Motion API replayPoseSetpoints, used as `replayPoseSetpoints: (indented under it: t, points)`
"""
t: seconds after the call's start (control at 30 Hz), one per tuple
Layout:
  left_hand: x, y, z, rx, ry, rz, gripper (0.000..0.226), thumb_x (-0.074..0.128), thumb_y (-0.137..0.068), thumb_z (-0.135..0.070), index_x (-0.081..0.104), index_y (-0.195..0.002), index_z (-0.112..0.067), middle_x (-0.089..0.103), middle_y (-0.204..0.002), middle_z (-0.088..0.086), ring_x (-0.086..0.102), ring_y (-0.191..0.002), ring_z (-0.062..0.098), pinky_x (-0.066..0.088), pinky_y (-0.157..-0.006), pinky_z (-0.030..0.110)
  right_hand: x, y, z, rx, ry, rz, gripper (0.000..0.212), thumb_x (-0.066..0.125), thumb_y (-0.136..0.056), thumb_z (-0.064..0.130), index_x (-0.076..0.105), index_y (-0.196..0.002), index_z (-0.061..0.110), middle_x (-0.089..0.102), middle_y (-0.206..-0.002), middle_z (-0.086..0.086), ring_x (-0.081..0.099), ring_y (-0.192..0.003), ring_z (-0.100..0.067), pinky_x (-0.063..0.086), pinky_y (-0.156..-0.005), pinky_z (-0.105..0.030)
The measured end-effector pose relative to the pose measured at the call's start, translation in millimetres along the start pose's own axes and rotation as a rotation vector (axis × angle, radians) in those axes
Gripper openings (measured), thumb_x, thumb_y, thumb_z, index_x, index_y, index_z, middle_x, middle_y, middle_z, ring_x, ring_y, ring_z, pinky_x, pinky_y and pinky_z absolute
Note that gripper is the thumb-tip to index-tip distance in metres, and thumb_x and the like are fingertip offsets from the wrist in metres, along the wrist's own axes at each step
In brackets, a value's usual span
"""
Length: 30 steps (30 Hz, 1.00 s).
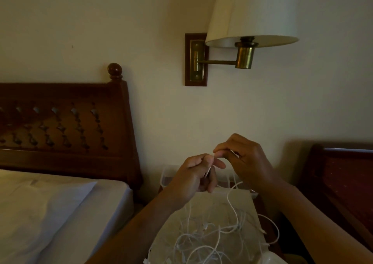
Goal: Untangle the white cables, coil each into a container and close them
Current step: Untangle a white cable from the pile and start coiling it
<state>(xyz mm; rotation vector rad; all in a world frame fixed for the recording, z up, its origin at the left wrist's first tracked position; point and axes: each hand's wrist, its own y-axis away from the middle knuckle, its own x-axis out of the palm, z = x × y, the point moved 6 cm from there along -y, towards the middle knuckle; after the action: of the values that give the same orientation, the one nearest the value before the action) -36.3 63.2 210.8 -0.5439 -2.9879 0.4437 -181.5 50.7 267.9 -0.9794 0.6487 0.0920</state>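
Several thin white cables [210, 239] lie heaped in a loose tangle on a pale sheet [242, 199], with small connectors showing among the loops and one loop hanging off the sheet's right edge. One strand rises from the heap, pinched in the fingers of the left hand [193, 179] and right hand [248, 163]. A clear plastic container [166, 176] sits behind the heap near the wall, mostly hidden.
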Motion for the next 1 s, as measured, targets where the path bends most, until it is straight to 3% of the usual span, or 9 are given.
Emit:
replayPoseSetpoints:
  t: [0.1, 0.17, 0.3, 0.4, 0.5, 0.63, 0.8, 0.87, 1.0]
  points:
    - [1.4, 1.0, -6.8, 0.020, 0.229, 0.027, 0.033, 0.047, -0.108, -0.026, 0.069, -0.096, -0.005, 0.056, -0.056, 0.009, 0.036, -0.041, 0.015, 0.030, -0.046, 0.024, 7.5, 4.1, -0.5, 0.138, -0.207, -0.073, 0.016, 0.066, -0.094, 0.002, 0.078, -0.097, 0.013, 0.071, -0.090, 0.004, 0.068, -0.083, -0.017, 0.055, -0.074, -0.033]
    - [4.2, 1.8, -12.4, 0.047, 0.360, 0.050, 0.028, 0.054, -0.103, -0.025, 0.068, -0.095, -0.003, 0.065, -0.066, 0.013, 0.047, -0.044, 0.017, 0.039, -0.049, 0.027, 14.9, 10.1, -0.4, 0.244, -0.290, -0.092, 0.021, 0.060, -0.098, 0.004, 0.077, -0.106, 0.014, 0.074, -0.096, 0.004, 0.070, -0.090, -0.015, 0.057, -0.079, -0.030]
    - [15.1, 4.0, -24.7, 0.117, 0.528, 0.131, 0.023, 0.053, -0.102, -0.015, 0.067, -0.102, 0.003, 0.073, -0.103, 0.029, 0.075, -0.076, 0.032, 0.062, -0.069, 0.036, 32.0, 20.3, 4.4, 0.386, -0.622, -0.050, 0.024, 0.049, -0.099, -0.011, 0.069, -0.108, -0.001, 0.068, -0.074, -0.003, 0.064, -0.059, -0.007, 0.053, -0.053, -0.020]
    - [16.5, 0.8, -35.1, 0.164, 0.566, 0.142, 0.020, 0.050, -0.103, -0.010, 0.062, -0.106, 0.006, 0.069, -0.116, 0.036, 0.072, -0.104, 0.045, 0.061, -0.088, 0.045, 47.2, 30.9, 6.9, 0.413, -0.384, 0.058, 0.027, 0.047, -0.098, -0.014, 0.067, -0.099, 0.005, 0.064, -0.077, 0.014, 0.060, -0.059, 0.002, 0.047, -0.053, -0.008]
    - [6.8, -6.1, -44.3, 0.205, 0.452, 0.068, 0.013, 0.048, -0.104, -0.003, 0.057, -0.110, 0.005, 0.067, -0.121, 0.035, 0.068, -0.114, 0.048, 0.057, -0.096, 0.049, 52.2, 34.1, 13.9, 0.300, -0.227, 0.125, 0.033, 0.048, -0.102, -0.004, 0.064, -0.082, 0.017, 0.062, -0.068, 0.009, 0.060, -0.060, -0.008, 0.051, -0.060, -0.021]
    - [-3.6, -13.6, -45.9, 0.238, -0.052, -0.074, 0.012, 0.041, -0.109, 0.000, 0.051, -0.112, 0.006, 0.073, -0.121, 0.019, 0.072, -0.112, 0.034, 0.060, -0.094, 0.045, 50.0, 35.6, 19.5, 0.205, -0.094, 0.210, 0.029, 0.051, -0.105, 0.012, 0.062, -0.088, 0.034, 0.061, -0.066, 0.022, 0.057, -0.055, -0.004, 0.040, -0.052, -0.012]
    - [-9.4, -20.9, -44.0, 0.196, -0.545, -0.060, 0.012, 0.038, -0.111, -0.006, 0.050, -0.107, -0.008, 0.072, -0.122, 0.007, 0.075, -0.094, 0.019, 0.061, -0.084, 0.042, 31.8, 30.6, 20.0, 0.199, -0.059, 0.289, 0.027, 0.059, -0.102, 0.022, 0.062, -0.085, 0.043, 0.066, -0.068, 0.016, 0.058, -0.049, -0.011, 0.047, -0.048, -0.024]
    - [-18.0, -21.6, -39.9, 0.129, -0.551, -0.046, 0.014, 0.039, -0.110, -0.004, 0.052, -0.109, -0.005, 0.074, -0.102, 0.010, 0.072, -0.077, 0.029, 0.059, -0.071, 0.052, 18.7, 25.2, 19.2, 0.186, -0.061, 0.248, 0.013, 0.058, -0.101, 0.034, 0.065, -0.091, 0.039, 0.064, -0.066, 0.006, 0.053, -0.046, -0.014, 0.045, -0.045, -0.030]
    - [-21.5, -17.9, -23.5, 0.024, -0.345, 0.021, 0.028, 0.036, -0.113, -0.020, 0.058, -0.112, -0.001, 0.070, -0.079, 0.024, 0.054, -0.052, 0.031, 0.041, -0.052, 0.038, -4.8, 10.9, 8.9, 0.194, -0.052, 0.126, 0.013, 0.059, -0.096, 0.041, 0.070, -0.091, 0.036, 0.065, -0.067, 0.013, 0.048, -0.046, -0.010, 0.036, -0.044, -0.025]
